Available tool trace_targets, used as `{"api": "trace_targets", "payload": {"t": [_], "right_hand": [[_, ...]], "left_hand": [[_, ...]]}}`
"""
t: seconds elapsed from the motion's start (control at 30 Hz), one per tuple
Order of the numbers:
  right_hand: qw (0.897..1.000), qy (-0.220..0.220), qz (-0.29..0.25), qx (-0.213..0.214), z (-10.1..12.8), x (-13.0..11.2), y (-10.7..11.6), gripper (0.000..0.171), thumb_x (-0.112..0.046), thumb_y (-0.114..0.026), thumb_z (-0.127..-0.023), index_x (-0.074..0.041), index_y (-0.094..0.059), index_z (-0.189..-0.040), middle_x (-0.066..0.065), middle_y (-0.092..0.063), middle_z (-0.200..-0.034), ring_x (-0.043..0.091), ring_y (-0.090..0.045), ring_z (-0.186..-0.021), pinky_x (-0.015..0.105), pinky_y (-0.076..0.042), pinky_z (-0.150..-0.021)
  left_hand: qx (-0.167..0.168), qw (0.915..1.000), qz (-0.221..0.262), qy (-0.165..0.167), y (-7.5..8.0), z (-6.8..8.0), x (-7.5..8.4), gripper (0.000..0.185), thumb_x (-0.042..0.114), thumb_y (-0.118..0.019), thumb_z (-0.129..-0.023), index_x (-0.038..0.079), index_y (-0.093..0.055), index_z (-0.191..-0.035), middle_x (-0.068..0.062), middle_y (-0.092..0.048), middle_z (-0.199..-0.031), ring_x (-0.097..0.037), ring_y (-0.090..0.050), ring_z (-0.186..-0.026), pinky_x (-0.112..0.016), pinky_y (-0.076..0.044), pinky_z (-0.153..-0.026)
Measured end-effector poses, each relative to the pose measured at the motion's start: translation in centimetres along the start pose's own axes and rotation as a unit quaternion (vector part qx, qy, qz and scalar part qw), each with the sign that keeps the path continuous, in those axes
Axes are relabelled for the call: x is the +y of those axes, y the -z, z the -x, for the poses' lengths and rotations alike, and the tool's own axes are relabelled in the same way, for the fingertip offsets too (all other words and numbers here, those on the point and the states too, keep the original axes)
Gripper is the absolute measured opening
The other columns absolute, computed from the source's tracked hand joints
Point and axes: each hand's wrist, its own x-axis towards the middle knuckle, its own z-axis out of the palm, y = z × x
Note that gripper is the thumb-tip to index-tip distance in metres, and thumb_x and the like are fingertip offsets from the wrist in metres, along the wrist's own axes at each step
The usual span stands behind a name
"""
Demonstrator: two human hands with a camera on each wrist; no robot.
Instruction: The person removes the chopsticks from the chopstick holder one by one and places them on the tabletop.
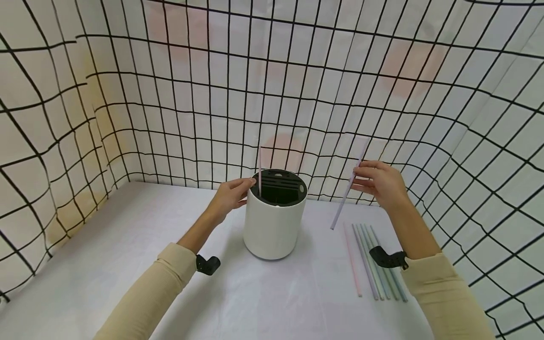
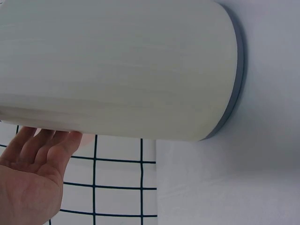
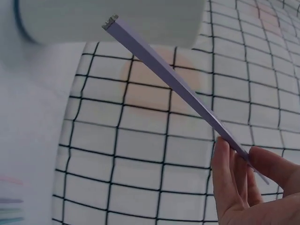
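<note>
A white cylindrical holder [image 1: 274, 222] with a black slotted top [image 1: 279, 185] stands mid-table, and one pale pink stick [image 1: 259, 167] stands upright in it. My left hand [image 1: 231, 194] rests with straight fingers against the holder's upper left side [image 2: 117, 70]; the left fingers [image 2: 44, 145] lie under its wall in the left wrist view. Right of the holder, above the table, my right hand [image 1: 378, 182] pinches a lilac stick [image 1: 346, 193] near its upper end, tilted with its lower end down-left. In the right wrist view the lilac stick [image 3: 173, 82] points toward the holder [image 3: 112, 21].
Several pastel sticks [image 1: 374, 267] lie side by side on the white table [image 1: 127, 264] at the right, near my right forearm. Grid-patterned fabric walls [image 1: 297, 85] close in the back and both sides.
</note>
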Motion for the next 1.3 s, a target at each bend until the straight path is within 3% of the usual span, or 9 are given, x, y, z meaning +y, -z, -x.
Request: {"api": "trace_targets", "payload": {"t": [0.27, 0.5, 0.67, 0.8, 0.97, 1.3], "right_hand": [[0.998, -0.054, 0.007, -0.024, -0.8, 3.2, 3.0, 0.016, -0.010, -0.067, -0.098, -0.008, -0.061, -0.113, -0.002, -0.073, -0.093, 0.015, -0.075, -0.083, 0.036, -0.063, -0.084], [0.994, -0.091, 0.033, -0.044, -1.4, 6.4, 4.4, 0.029, -0.008, -0.065, -0.100, 0.000, -0.054, -0.125, -0.003, -0.073, -0.091, 0.016, -0.076, -0.085, 0.036, -0.063, -0.086], [0.990, -0.117, 0.059, -0.057, -1.5, 8.6, 5.2, 0.020, -0.007, -0.063, -0.101, -0.004, -0.058, -0.120, -0.004, -0.074, -0.088, 0.018, -0.076, -0.085, 0.035, -0.064, -0.084], [0.986, -0.132, 0.076, -0.065, -1.6, 10.4, 5.7, 0.025, -0.007, -0.065, -0.099, 0.002, -0.059, -0.122, -0.004, -0.074, -0.088, 0.018, -0.076, -0.084, 0.035, -0.064, -0.081], [0.980, -0.147, 0.117, -0.066, -1.8, 13.0, 6.1, 0.040, -0.008, -0.067, -0.097, 0.010, -0.052, -0.130, -0.002, -0.072, -0.089, 0.017, -0.075, -0.084, 0.034, -0.065, -0.077], [0.973, -0.161, 0.159, -0.043, -2.1, 17.2, 6.4, 0.037, -0.005, -0.069, -0.094, 0.013, -0.056, -0.124, 0.003, -0.075, -0.088, 0.016, -0.074, -0.076, 0.035, -0.065, -0.071]], "left_hand": [[0.000, 1.0000, -0.003, -0.001, 0.0, -0.1, 0.0, 0.053, 0.046, -0.064, -0.099, 0.013, -0.062, -0.140, -0.004, -0.057, -0.148, -0.024, -0.055, -0.137, -0.041, -0.052, -0.107], [-0.001, 1.0000, -0.004, 0.001, 0.0, -0.2, -0.2, 0.053, 0.047, -0.064, -0.099, 0.014, -0.062, -0.140, -0.003, -0.057, -0.147, -0.022, -0.055, -0.137, -0.041, -0.053, -0.107], [-0.002, 1.0000, -0.003, -0.001, 0.0, -0.2, -0.2, 0.052, 0.047, -0.064, -0.099, 0.014, -0.062, -0.140, -0.003, -0.057, -0.148, -0.023, -0.054, -0.138, -0.042, -0.052, -0.107], [-0.001, 1.0000, -0.001, -0.001, 0.0, -0.2, -0.1, 0.051, 0.045, -0.063, -0.099, 0.014, -0.062, -0.139, -0.004, -0.057, -0.147, -0.023, -0.054, -0.138, -0.042, -0.052, -0.108], [0.003, 1.0000, 0.000, 0.002, 0.0, -0.2, -0.2, 0.050, 0.046, -0.064, -0.099, 0.014, -0.064, -0.138, -0.002, -0.059, -0.146, -0.022, -0.055, -0.137, -0.041, -0.052, -0.107], [0.002, 1.0000, -0.004, 0.000, 0.0, -0.2, -0.2, 0.050, 0.045, -0.062, -0.100, 0.014, -0.062, -0.140, -0.003, -0.056, -0.149, -0.023, -0.053, -0.139, -0.043, -0.051, -0.109]]}}
